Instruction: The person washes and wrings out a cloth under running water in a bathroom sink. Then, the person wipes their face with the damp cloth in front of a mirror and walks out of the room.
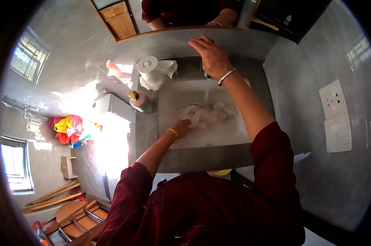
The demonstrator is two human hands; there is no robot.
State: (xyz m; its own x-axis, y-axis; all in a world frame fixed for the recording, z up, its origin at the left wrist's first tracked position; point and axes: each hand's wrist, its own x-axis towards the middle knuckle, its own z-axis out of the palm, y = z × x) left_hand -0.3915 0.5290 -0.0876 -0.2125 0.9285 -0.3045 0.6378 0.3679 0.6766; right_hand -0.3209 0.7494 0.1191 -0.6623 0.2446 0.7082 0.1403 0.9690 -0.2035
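In the white sink [169, 94], a pale, wet cloth [202, 117], bunched in a loose heap near the middle, with cloudy water all round. From the tap [207, 76], a thin stream [207, 91] straight down by the heap. Likely bunched just there to lie close under the stream. At the near left edge of the cloth, the left hand [182, 128], low and bent, with thumb toward the heap, perhaps put there to stop the cloth from sliding. Too murky around the other fingers to tell gripping from just touching. Up over the tap, the right hand [214, 57], open, with fingers held out nearly straight and nothing seen in it. Maybe up that high to work the tap.

On the counter [144, 135], just left of the sink, a bottle [142, 103] with a yellow top, likely put there for an easy reach. Behind it, a paper roll [143, 66], stood on end, with a loose piece [166, 67] out to the right. Up at the right, in a dark shelf [304, 24], a small bottle [288, 19] and a long, light stick [265, 23], maybe set there away from splashes.
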